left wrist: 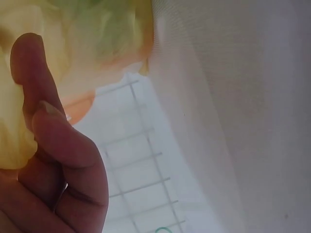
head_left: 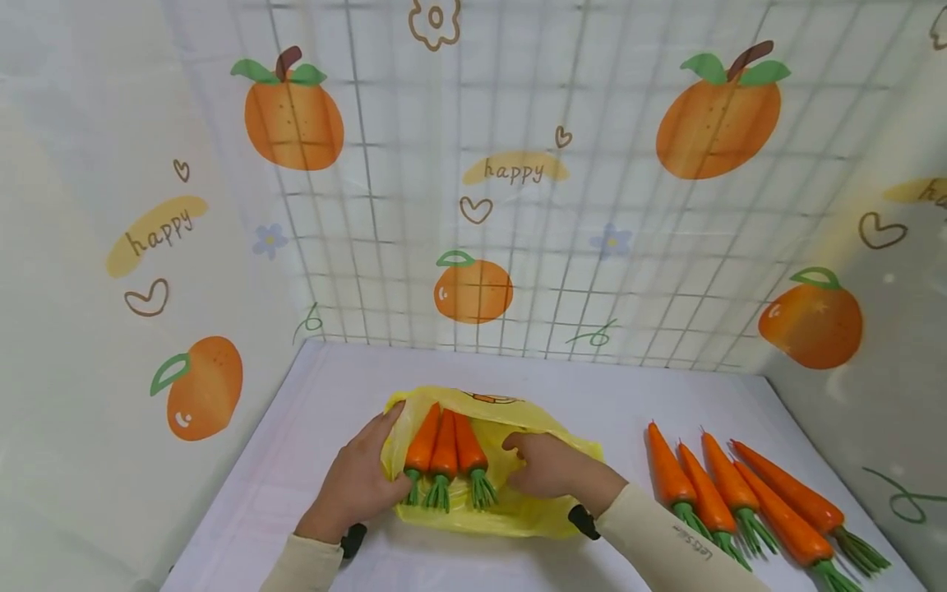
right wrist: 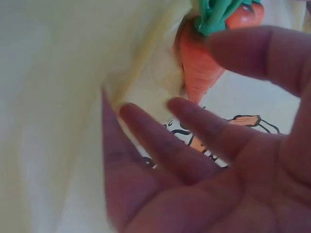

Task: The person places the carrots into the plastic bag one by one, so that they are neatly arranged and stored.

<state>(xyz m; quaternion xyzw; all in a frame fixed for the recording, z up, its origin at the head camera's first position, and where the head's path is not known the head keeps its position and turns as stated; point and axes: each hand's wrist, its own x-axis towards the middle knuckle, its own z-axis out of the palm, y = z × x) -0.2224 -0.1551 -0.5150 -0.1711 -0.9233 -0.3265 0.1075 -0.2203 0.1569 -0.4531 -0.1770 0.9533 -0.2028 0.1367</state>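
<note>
A yellow plastic bag [head_left: 510, 520] lies at the middle of the table with its mouth facing me. Three orange carrots [head_left: 445, 448] with green tops rest side by side inside it. My left hand [head_left: 357, 478] grips the left edge of the bag's mouth, and in the left wrist view the thin yellow plastic [left wrist: 12, 131] sits against its curled fingers [left wrist: 68, 145]. At the right part of the opening is my right hand [head_left: 551, 467], holding nothing. Its fingers [right wrist: 160, 145] are spread and relaxed in the right wrist view, close to a carrot [right wrist: 197, 63] in the bag.
Several more carrots [head_left: 740, 497] lie on the white table [head_left: 325, 374] to the right, beside my right forearm. A pale curtain printed with oranges [head_left: 473, 292] and a dark grid stands behind and around the table.
</note>
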